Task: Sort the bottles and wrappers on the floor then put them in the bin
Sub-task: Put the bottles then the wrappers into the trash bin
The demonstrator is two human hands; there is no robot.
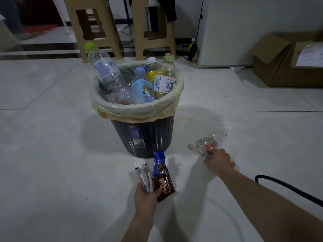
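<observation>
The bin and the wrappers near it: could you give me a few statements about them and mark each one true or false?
1. The bin holds several plastic bottles. True.
2. The left hand is empty. False: it holds a brown and blue wrapper and some thin white packets.
3. The right hand is at a clear wrapper on the floor. True.
4. The bin has no liner. False: a pale bag is folded over its rim.
5. The bottle with the green cap lies on the floor. False: it sticks out of the bin.
</observation>
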